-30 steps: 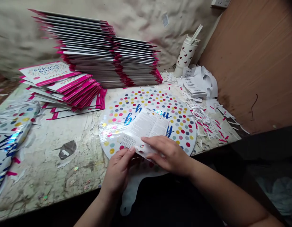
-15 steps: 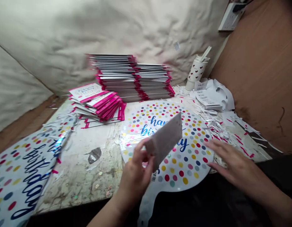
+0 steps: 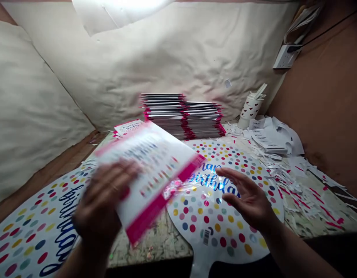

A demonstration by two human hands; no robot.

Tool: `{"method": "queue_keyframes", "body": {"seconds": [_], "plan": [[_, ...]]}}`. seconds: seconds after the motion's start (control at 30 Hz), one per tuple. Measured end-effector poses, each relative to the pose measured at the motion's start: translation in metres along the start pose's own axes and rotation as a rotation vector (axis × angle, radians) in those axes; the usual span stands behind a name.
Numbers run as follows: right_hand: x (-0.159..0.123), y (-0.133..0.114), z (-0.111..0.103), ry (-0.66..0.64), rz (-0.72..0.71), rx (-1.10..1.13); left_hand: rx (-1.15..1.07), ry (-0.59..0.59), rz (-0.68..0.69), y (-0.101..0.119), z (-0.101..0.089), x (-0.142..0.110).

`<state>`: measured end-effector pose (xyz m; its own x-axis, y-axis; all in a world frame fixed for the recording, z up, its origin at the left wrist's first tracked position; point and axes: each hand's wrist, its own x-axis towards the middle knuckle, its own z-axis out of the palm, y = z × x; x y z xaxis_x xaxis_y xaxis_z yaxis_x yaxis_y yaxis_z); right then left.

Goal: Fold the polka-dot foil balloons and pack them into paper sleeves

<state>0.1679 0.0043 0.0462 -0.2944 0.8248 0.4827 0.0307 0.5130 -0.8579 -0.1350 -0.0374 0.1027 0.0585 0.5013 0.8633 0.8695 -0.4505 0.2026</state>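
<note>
One pink-edged card (image 3: 146, 173) is gripped in the left hand (image 3: 104, 200), while the right hand's fingers (image 3: 233, 175) spread open and empty above a foil balloon (image 3: 221, 227).

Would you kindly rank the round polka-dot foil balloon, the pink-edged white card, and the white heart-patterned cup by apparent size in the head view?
1. Round polka-dot foil balloon
2. Pink-edged white card, held in the left hand, though its nearness to the camera makes this unsure
3. White heart-patterned cup, smallest
</note>
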Motion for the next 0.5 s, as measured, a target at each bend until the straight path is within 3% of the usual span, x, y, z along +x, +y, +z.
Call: {"method": "queue_keyframes", "body": {"seconds": [0.03,0.1,0.13,0.23,0.33,0.5], "plan": [[-0.002,0.008,0.003,0.018,0.077,-0.04,0.177,0.057,-0.002,-0.031,-0.005,0.01],[-0.01,0.023,0.006,0.027,0.222,-0.084,0.386,0.057,-0.034,-0.097,-0.009,0.033],[-0.016,0.029,0.008,0.026,0.276,-0.088,0.403,-0.063,-0.12,-0.128,-0.007,0.043],[-0.033,0.038,0.011,0.013,0.401,-0.097,0.377,-0.204,-0.197,-0.2,0.01,0.063],[-0.049,0.038,0.009,0.072,0.478,-0.13,0.314,-0.362,-0.196,-0.229,0.036,0.067],[-0.067,0.032,0.005,0.207,0.48,-0.197,0.248,-0.479,-0.157,-0.233,0.068,0.057]]}}
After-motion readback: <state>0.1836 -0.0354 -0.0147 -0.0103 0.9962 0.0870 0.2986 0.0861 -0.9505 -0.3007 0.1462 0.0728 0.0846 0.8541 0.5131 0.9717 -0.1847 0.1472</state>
